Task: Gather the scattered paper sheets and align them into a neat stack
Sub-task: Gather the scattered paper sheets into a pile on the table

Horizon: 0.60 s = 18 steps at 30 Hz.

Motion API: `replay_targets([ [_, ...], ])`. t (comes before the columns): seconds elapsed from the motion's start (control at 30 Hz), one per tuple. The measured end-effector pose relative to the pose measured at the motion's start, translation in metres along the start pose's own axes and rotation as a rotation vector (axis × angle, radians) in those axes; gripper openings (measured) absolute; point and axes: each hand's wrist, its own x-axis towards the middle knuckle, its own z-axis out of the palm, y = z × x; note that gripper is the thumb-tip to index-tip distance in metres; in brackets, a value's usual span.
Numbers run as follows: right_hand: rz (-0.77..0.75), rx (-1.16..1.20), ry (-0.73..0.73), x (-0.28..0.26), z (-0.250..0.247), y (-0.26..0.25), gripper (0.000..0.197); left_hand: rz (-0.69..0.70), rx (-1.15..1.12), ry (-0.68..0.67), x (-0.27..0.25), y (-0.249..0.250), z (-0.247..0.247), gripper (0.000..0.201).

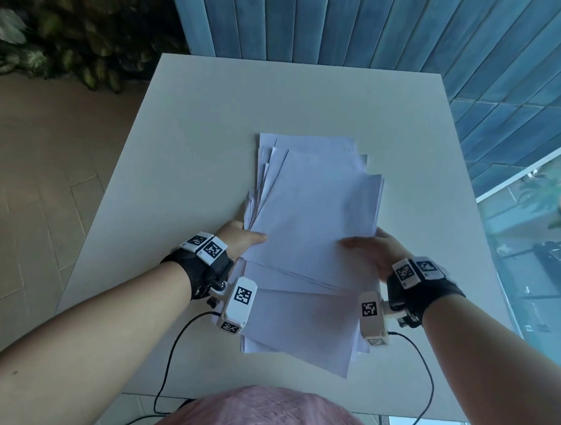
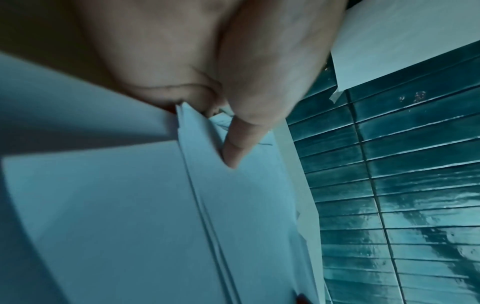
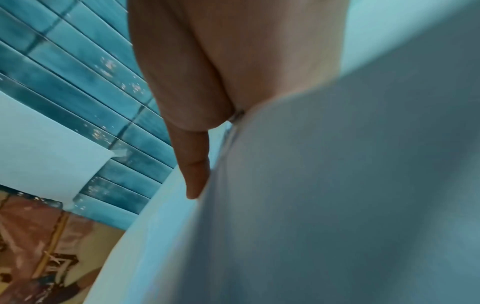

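Note:
A loose pile of white paper sheets (image 1: 314, 213) lies fanned out in the middle of the white table (image 1: 185, 150), edges uneven. My left hand (image 1: 242, 239) grips the pile's left edge, thumb on top of the sheets. My right hand (image 1: 372, 248) grips the right edge, thumb laid over the top sheet. In the left wrist view the paper sheets (image 2: 116, 205) show staggered edges, with a finger (image 2: 233, 148) tucked among them. The right wrist view shows a finger (image 3: 194, 168) running along the edge of the paper sheets (image 3: 337, 185), which fill the right of that view.
A blue tiled wall (image 1: 345, 25) stands behind the table. Leafy plants (image 1: 62, 32) are at the far left, a glass pane (image 1: 535, 230) at the right. Black cables (image 1: 176, 352) hang from the wrist cameras over the table's near edge.

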Motion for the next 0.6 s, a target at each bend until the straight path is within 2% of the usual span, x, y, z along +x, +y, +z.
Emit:
replay_targets([
  [0.03, 0.019, -0.031, 0.038, 0.001, 0.001, 0.005, 0.066, 0.008, 0.029, 0.000, -0.002, -0.001, 0.002, 0.049],
  [0.13, -0.011, -0.284, 0.289, 0.006, 0.007, 0.009, 0.053, 0.031, 0.158, 0.013, -0.008, 0.001, 0.010, 0.059],
  [0.2, -0.015, -0.477, 0.384, 0.008, 0.016, 0.008, 0.060, 0.079, 0.329, 0.039, -0.013, 0.007, 0.018, 0.050],
  [0.3, -0.034, -0.553, 0.382, 0.008, 0.029, 0.001, 0.062, 0.144, 0.401, 0.062, -0.015, 0.015, 0.029, 0.040],
  [0.43, -0.065, -0.405, 0.261, 0.012, 0.029, -0.018, 0.055, 0.176, 0.340, 0.069, -0.012, 0.029, 0.022, 0.043],
  [0.5, -0.094, -0.321, 0.217, 0.011, 0.030, -0.028, 0.049, 0.221, 0.302, 0.066, -0.013, 0.037, 0.014, 0.056],
  [0.53, -0.140, -0.292, 0.239, 0.010, 0.030, -0.034, 0.043, 0.251, 0.268, 0.071, -0.015, 0.041, 0.010, 0.065],
  [0.6, -0.263, -0.252, 0.303, 0.004, 0.029, -0.051, 0.037, 0.341, 0.171, 0.102, -0.019, 0.049, -0.001, 0.071],
])
